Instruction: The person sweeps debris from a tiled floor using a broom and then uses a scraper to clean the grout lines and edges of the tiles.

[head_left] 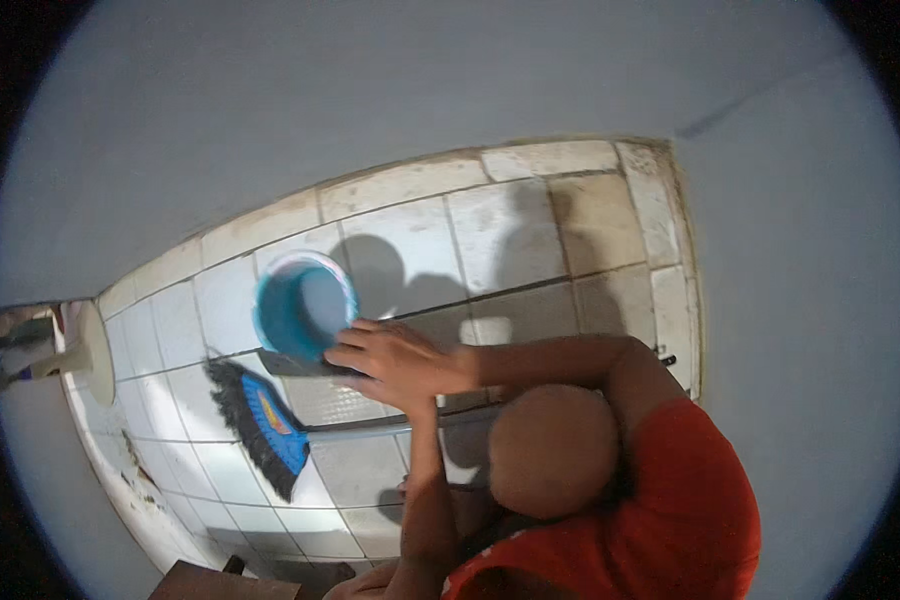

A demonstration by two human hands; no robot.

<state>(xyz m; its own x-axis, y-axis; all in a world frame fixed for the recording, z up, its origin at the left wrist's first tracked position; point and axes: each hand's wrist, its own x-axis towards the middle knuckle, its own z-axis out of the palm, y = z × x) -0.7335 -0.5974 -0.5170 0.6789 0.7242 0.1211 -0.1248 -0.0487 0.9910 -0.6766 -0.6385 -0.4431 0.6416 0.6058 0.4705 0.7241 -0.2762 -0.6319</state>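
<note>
My right hand [400, 360] reaches in from the right and lies over my left hand, its fingers stretched toward the near right rim of a blue bucket [273, 318]. The fingertips overlap the rim in this view; whether they touch it I cannot tell. My left forearm rises from the lower edge, and my left hand [419, 405] is mostly hidden under the right one. The bucket stands on the tiled floor, with a pale greyish area inside it. Just below it lies a flat, light, textured piece with dark edges [342, 400], partly covered by my hands.
A broom [275, 425] with a blue head and dark bristles lies left of my hands; its pale handle runs right toward my bare knee [555, 450]. Grey walls [370, 90] enclose the tiled floor [510, 240]. A brown box-like corner [220, 583] shows at the lower left.
</note>
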